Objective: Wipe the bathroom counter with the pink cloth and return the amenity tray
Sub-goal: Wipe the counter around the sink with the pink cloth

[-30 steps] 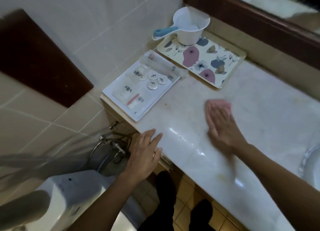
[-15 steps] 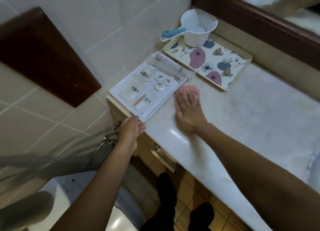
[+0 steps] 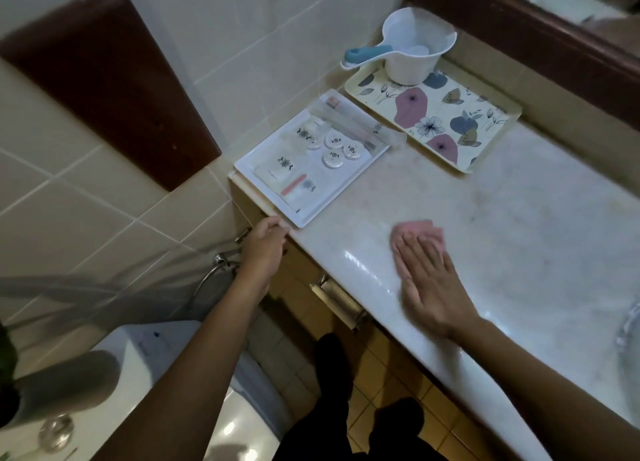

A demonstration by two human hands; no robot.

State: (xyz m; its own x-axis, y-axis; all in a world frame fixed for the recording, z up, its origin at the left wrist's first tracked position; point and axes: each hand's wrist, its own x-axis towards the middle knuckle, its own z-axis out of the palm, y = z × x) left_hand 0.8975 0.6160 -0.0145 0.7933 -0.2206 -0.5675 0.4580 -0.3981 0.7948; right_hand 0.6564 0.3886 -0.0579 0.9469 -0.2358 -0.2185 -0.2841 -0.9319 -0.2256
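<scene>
The pink cloth lies flat on the pale marble counter near its front edge. My right hand presses down on the cloth with flat, spread fingers, covering its near half. The white amenity tray with small round packets and sachets sits at the counter's left end. My left hand rests at the counter's left front corner, fingertips touching the edge just below the tray's near corner; whether it grips the tray I cannot tell.
A floral tray carrying a white dipper with a blue handle stands behind, by the mirror frame. A basin rim shows at the far right. Toilet tank and hose sit below left.
My right hand has slid the pink cloth from beside the amenity tray back toward the right and the front edge. My left hand stays at the counter corner.
</scene>
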